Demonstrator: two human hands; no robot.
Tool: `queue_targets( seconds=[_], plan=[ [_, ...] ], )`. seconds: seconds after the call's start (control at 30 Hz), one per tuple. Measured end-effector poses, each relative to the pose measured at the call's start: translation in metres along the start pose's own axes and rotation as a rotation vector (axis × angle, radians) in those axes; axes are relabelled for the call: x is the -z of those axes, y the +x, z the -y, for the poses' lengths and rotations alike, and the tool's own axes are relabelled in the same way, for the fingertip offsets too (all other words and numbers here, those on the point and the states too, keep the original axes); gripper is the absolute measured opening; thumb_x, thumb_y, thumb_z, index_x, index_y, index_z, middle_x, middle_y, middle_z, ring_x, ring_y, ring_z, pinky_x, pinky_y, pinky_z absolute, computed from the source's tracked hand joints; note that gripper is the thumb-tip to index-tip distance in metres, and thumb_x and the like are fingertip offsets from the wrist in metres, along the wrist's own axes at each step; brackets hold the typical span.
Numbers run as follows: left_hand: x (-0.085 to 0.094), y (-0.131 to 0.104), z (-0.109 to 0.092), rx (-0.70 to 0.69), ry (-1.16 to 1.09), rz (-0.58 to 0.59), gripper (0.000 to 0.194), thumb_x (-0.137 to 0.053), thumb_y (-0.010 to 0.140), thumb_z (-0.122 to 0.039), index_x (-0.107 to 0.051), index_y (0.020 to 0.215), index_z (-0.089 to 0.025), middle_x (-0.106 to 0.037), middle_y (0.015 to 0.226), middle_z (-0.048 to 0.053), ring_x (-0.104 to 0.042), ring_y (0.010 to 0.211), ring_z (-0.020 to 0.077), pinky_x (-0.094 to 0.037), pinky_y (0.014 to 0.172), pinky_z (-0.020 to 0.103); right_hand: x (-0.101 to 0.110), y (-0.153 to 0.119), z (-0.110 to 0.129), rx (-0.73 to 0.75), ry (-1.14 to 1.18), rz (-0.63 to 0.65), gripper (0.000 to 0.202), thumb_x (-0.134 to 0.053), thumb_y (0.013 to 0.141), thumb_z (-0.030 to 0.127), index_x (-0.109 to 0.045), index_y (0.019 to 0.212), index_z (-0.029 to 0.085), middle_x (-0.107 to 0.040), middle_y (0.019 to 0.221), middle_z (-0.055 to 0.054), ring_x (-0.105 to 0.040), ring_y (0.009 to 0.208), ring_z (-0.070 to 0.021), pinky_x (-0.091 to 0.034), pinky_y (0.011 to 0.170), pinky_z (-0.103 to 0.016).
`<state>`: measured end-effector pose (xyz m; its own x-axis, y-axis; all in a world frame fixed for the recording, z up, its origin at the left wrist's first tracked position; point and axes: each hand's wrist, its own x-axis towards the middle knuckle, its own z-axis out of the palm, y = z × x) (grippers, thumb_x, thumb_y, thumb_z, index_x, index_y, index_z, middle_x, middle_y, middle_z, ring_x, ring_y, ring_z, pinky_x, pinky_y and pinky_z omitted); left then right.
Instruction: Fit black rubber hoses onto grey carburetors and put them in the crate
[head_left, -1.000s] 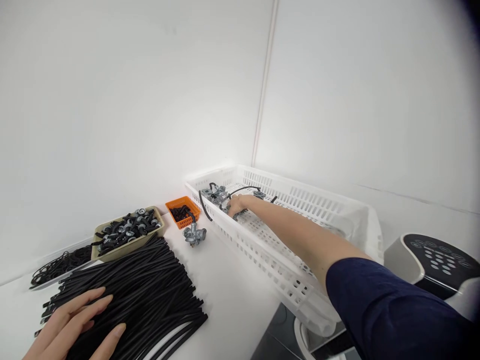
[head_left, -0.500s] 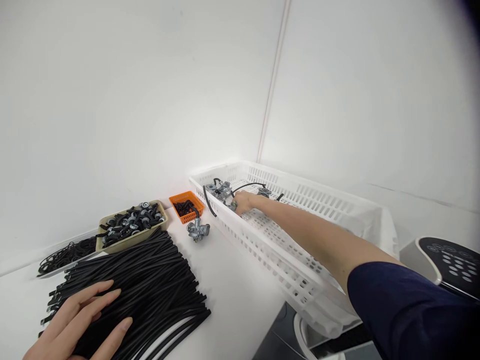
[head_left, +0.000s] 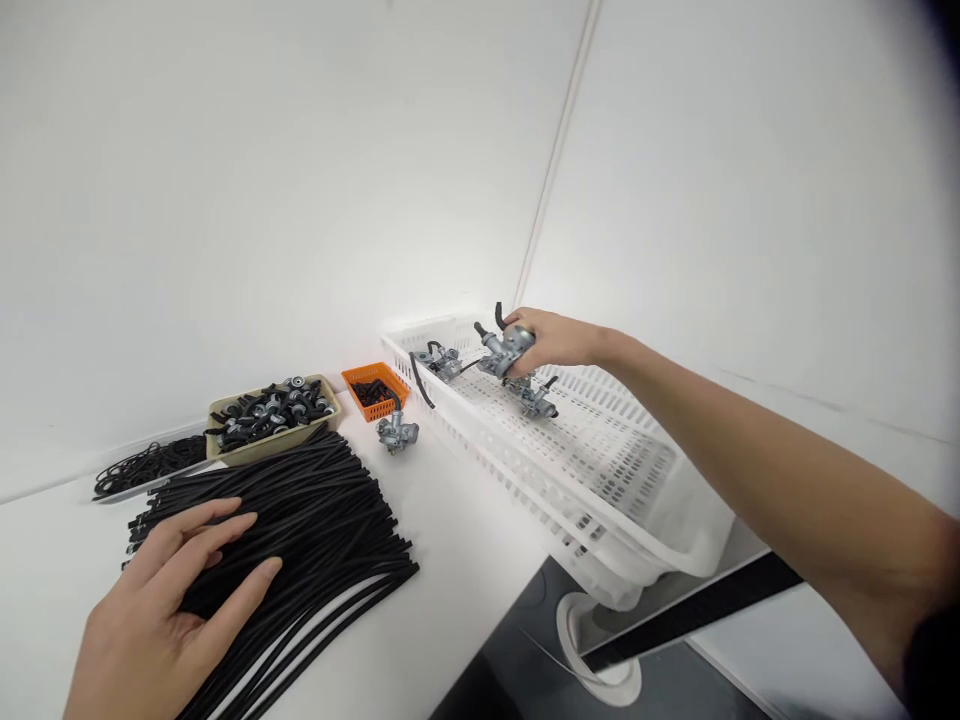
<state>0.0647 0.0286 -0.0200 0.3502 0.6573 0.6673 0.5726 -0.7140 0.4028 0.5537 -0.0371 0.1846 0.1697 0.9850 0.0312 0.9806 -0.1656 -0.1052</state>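
Note:
My right hand (head_left: 551, 338) grips a silver carburetor (head_left: 504, 350) with short black hose ends and holds it raised over the white plastic crate (head_left: 622, 535). Just below it hangs or lies another carburetor (head_left: 538, 402); I cannot tell whether the two touch. A further carburetor (head_left: 444, 362) lies at the crate's far left end, with a black tube over the rim. My left hand (head_left: 176, 590) is spread above a pile of cut black rubber hoses (head_left: 315, 530), holding nothing. One single carburetor (head_left: 397, 432) stands on the white table between hoses and crate.
A beige tray (head_left: 277, 440) holds black and silver fittings. Beside it, an orange basket (head_left: 379, 408) contains small black parts. Thin black loops (head_left: 150, 465) lie in a shallow tray at the left. White walls stand behind, and the crate overhangs the table's right edge.
My right hand has risen from the crate's floor with a carburetor in it. My left hand stays spread over the hoses. The view has shifted slightly.

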Motion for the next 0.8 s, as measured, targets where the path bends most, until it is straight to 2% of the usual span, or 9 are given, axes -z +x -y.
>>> queue_targets(
  seconds=[0.07, 0.13, 0.23, 0.3, 0.37, 0.47, 0.6, 0.7, 0.8],
  plan=[
    [0.001, 0.002, 0.002, -0.005, 0.015, -0.004, 0.044, -0.069, 0.090, -0.066, -0.073, 0.121, -0.035, -0.069, 0.138, 0.003, -0.073, 0.079, 0.0192, -0.063, 0.060, 0.032, 0.013, -0.032, 0.025, 0.064, 0.084, 0.001, 0.025, -0.085, 0.076, 0.039, -0.073, 0.085, 0.019, -0.065, 0.127, -0.007, -0.064, 0.111, -0.0287, -0.051, 0.093, -0.038],
    [0.003, 0.004, 0.000, 0.003, 0.016, 0.002, 0.044, -0.069, 0.090, -0.067, -0.073, 0.119, -0.034, -0.069, 0.138, 0.003, -0.073, 0.080, 0.0181, -0.061, 0.056, 0.030, 0.013, -0.059, 0.056, 0.123, 0.141, 0.056, 0.020, -0.085, 0.073, 0.032, -0.073, 0.083, 0.020, -0.063, 0.131, -0.004, -0.063, 0.117, -0.0273, -0.050, 0.098, -0.037],
    [0.007, 0.007, -0.009, 0.028, -0.025, -0.014, 0.041, -0.069, 0.092, -0.064, -0.073, 0.117, -0.031, -0.069, 0.136, 0.003, -0.073, 0.087, 0.0186, -0.058, 0.055, 0.028, -0.005, -0.086, 0.098, 0.197, 0.218, 0.174, 0.020, -0.088, 0.065, 0.025, -0.073, 0.078, 0.022, -0.063, 0.129, -0.001, -0.056, 0.132, -0.0291, -0.047, 0.106, -0.034],
    [0.010, 0.009, -0.015, 0.038, -0.060, -0.038, 0.039, -0.070, 0.093, -0.061, -0.074, 0.116, -0.030, -0.070, 0.133, 0.004, -0.073, 0.093, 0.0194, -0.057, 0.055, 0.027, -0.026, -0.092, 0.117, 0.218, 0.251, 0.222, 0.023, -0.091, 0.061, 0.025, -0.073, 0.076, 0.023, -0.064, 0.125, -0.002, -0.051, 0.141, -0.0324, -0.047, 0.107, -0.034],
    [0.011, 0.009, -0.018, 0.040, -0.080, -0.056, 0.037, -0.071, 0.093, -0.059, -0.075, 0.115, -0.030, -0.070, 0.132, 0.004, -0.073, 0.096, 0.0196, -0.057, 0.059, 0.027, -0.050, -0.089, 0.128, 0.207, 0.249, 0.233, 0.024, -0.092, 0.059, 0.026, -0.073, 0.074, 0.024, -0.065, 0.120, -0.003, -0.050, 0.143, -0.0348, -0.050, 0.104, -0.033],
    [0.012, 0.010, -0.020, 0.036, -0.092, -0.061, 0.036, -0.071, 0.094, -0.057, -0.075, 0.115, -0.028, -0.070, 0.132, 0.005, -0.073, 0.096, 0.0195, -0.061, 0.067, 0.030, -0.087, -0.074, 0.132, 0.125, 0.167, 0.229, 0.022, -0.092, 0.061, 0.033, -0.076, 0.075, 0.026, -0.067, 0.116, -0.003, -0.055, 0.136, -0.0344, -0.052, 0.099, -0.030],
    [0.012, 0.010, -0.020, 0.020, -0.102, -0.039, 0.037, -0.070, 0.095, -0.055, -0.074, 0.116, -0.025, -0.069, 0.135, 0.007, -0.074, 0.098, 0.0200, -0.062, 0.073, 0.032, -0.133, -0.051, 0.128, -0.033, 0.049, 0.193, 0.032, -0.090, 0.063, 0.046, -0.080, 0.084, 0.025, -0.064, 0.134, -0.005, -0.058, 0.131, -0.0361, -0.053, 0.094, -0.033],
    [0.011, 0.010, -0.020, -0.003, -0.099, -0.038, 0.036, -0.070, 0.096, -0.054, -0.074, 0.117, -0.026, -0.068, 0.135, 0.006, -0.074, 0.097, 0.0191, -0.062, 0.074, 0.032, -0.159, -0.038, 0.128, -0.086, 0.009, 0.179, 0.038, -0.088, 0.065, 0.054, -0.078, 0.088, 0.025, -0.063, 0.135, -0.008, -0.058, 0.129, -0.0360, -0.054, 0.089, -0.034],
    [0.011, 0.009, -0.021, -0.010, -0.093, -0.040, 0.035, -0.069, 0.096, -0.054, -0.074, 0.117, -0.026, -0.068, 0.136, 0.006, -0.074, 0.096, 0.0190, -0.062, 0.076, 0.033, -0.173, -0.027, 0.129, -0.108, -0.018, 0.175, 0.040, -0.086, 0.066, 0.056, -0.078, 0.089, 0.025, -0.064, 0.132, -0.009, -0.057, 0.128, -0.0354, -0.053, 0.085, -0.033]
  ],
)
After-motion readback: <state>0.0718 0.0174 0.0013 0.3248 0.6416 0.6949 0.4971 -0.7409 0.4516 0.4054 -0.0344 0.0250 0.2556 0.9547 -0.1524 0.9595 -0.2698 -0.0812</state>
